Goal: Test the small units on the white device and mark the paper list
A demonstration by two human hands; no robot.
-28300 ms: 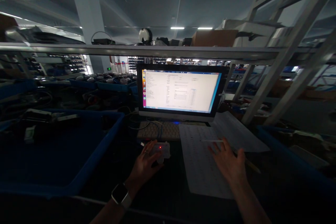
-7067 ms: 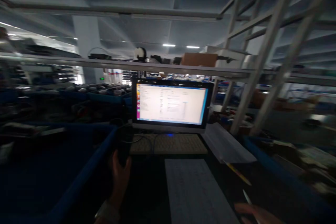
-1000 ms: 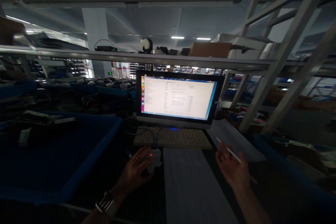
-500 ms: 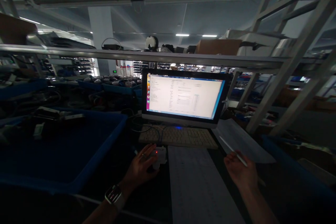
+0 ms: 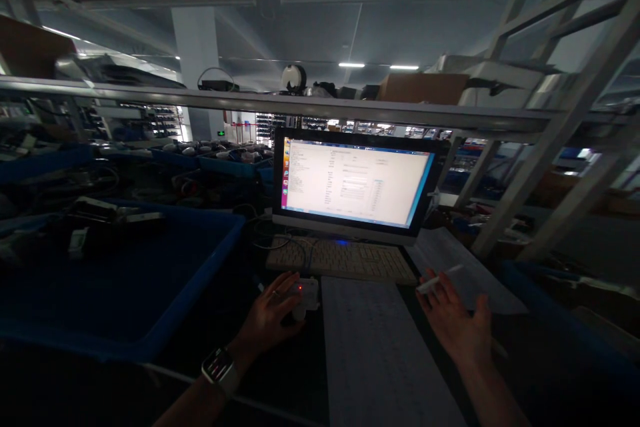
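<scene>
My left hand (image 5: 273,313), with a watch on the wrist, rests curled over a small white device (image 5: 306,295) showing a red light, just in front of the keyboard (image 5: 345,259). My right hand (image 5: 457,327) hovers right of a long printed sheet (image 5: 370,347), fingers loosely stretched, with a white pen (image 5: 440,278) lying across the fingertips. A lit monitor (image 5: 356,181) stands behind the keyboard.
A large blue bin (image 5: 125,280) fills the left side, with dark parts at its back. A second sheet of paper (image 5: 465,267) lies to the right of the keyboard. Slanted metal frame bars (image 5: 545,140) rise on the right, and a shelf rail (image 5: 300,107) runs overhead.
The pen in my right hand has swung from pointing up and left to lying nearly level across my fingertips. My left hand stays on the white device.
</scene>
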